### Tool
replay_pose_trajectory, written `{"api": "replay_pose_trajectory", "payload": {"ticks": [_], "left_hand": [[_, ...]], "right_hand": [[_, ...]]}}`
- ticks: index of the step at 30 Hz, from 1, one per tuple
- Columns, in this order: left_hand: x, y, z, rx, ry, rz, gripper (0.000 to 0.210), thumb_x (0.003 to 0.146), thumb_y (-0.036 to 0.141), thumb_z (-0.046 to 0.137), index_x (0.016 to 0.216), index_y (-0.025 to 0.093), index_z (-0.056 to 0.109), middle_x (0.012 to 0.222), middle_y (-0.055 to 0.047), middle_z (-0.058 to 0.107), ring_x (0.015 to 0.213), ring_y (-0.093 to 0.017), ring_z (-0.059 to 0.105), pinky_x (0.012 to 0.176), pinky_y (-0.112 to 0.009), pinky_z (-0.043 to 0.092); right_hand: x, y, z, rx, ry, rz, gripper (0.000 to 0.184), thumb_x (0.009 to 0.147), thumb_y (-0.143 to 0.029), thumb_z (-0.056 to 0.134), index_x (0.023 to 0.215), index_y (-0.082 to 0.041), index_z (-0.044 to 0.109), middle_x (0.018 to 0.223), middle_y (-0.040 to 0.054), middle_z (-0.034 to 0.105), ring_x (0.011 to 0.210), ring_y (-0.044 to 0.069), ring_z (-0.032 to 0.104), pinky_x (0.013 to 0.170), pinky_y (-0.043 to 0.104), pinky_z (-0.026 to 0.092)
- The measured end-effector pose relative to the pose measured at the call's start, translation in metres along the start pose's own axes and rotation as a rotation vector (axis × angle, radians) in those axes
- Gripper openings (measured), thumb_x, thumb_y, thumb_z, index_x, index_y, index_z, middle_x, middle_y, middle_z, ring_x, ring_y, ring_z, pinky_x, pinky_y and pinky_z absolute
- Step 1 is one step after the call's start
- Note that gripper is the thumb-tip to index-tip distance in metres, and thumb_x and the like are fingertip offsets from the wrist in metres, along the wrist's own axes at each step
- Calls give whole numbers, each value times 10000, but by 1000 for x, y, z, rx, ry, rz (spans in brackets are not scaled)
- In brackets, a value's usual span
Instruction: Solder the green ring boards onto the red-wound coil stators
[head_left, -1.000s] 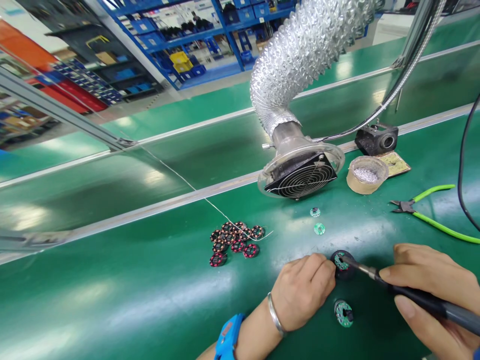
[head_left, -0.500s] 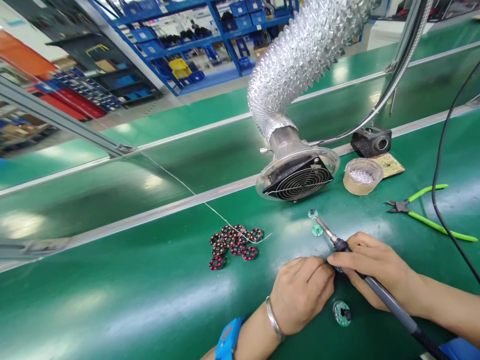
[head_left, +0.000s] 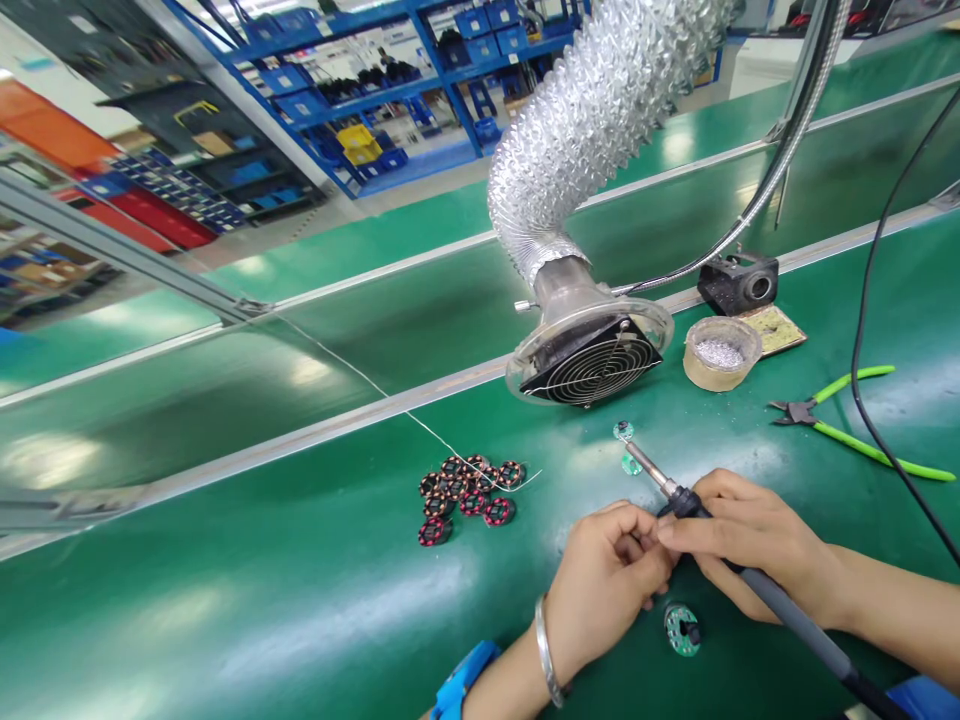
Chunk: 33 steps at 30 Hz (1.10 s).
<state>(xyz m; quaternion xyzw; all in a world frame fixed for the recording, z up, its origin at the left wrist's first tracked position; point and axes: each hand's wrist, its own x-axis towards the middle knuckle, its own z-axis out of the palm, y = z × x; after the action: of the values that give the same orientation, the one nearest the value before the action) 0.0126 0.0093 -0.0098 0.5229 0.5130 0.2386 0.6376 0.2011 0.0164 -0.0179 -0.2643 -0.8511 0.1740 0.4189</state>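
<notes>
My right hand (head_left: 757,535) is closed around a soldering iron (head_left: 787,610), its metal tip pointing away to the upper left. Beside it, my left hand (head_left: 611,575) has its fingers curled together, almost touching the right fingertips; whatever they pinch is hidden. Just past the iron's tip lie two small round green circuit boards, a far one (head_left: 622,430) and a nearer one (head_left: 631,464). Closer to me, below the hands, rests a round green board with a black part on it (head_left: 682,630).
A cluster of wound copper coils (head_left: 469,490) lies left, with solder wire (head_left: 427,428) hanging across it. A fume extractor (head_left: 592,365) stands over the bench. To the right are a tub of metal bits (head_left: 720,355), an iron holder (head_left: 739,283) and green-handled cutters (head_left: 806,412).
My left hand has turned, so its thumb and curled fingers show more. A green piece under the fingers has gone out of sight. The right hand and iron have barely moved.
</notes>
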Motion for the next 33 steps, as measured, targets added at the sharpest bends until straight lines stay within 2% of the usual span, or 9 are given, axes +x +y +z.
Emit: {"api": "replay_pose_trajectory", "payload": {"ticks": [4,11,18,22,24,27,31,33], "left_hand": [[0,0,-2,-67,-10,-92,152,741,257,654,714,160,539,540,32,576,432,-66,506,412,-148,427],[-5,-3,-2,-28,7,-50,118,766,247,603,728,163,529,561,28,573,421,-64,506,395,-144,427],[-4,-4,1,22,39,2,77,750,175,549,691,170,499,548,43,532,416,-63,499,373,-136,405],[-3,-4,2,67,59,9,84,758,178,547,683,169,512,545,40,533,413,-71,508,364,-142,399],[-3,-4,2,79,67,15,84,759,176,549,682,170,518,541,41,529,415,-75,512,364,-147,400],[-4,-4,2,98,69,22,82,765,173,550,685,168,533,534,42,524,419,-77,514,370,-150,398],[-4,-4,2,113,71,39,97,772,198,562,682,163,548,555,38,519,422,-74,502,376,-160,403],[-4,-3,1,119,76,45,106,776,207,563,681,162,549,570,34,521,425,-74,500,381,-166,406]], "right_hand": [[2,-2,-2,-6,-2,-20,380,852,2,449,1179,-156,559,684,-9,581,582,131,503,666,309,493],[4,-4,-3,-19,-30,-43,386,822,15,446,1159,-134,560,674,-2,557,605,137,441,642,300,461],[4,-4,-8,-40,-61,-57,379,844,-19,438,1182,-152,544,676,6,566,663,165,491,624,301,432],[7,-9,-17,-11,0,2,403,865,-41,452,1249,-146,516,654,-13,533,589,144,472,584,286,429],[5,-13,-25,6,25,62,418,863,-84,477,1273,-158,522,712,13,547,612,154,491,579,301,430],[0,-20,-38,74,36,118,406,827,-106,487,1221,-155,567,741,39,559,618,170,521,554,323,418],[-1,-26,-50,116,-65,132,324,785,-100,490,1093,-163,566,627,2,513,505,163,490,494,331,385],[3,-27,-49,120,-69,128,244,811,-112,460,1025,-178,557,591,-8,488,469,159,459,476,329,361]]}}
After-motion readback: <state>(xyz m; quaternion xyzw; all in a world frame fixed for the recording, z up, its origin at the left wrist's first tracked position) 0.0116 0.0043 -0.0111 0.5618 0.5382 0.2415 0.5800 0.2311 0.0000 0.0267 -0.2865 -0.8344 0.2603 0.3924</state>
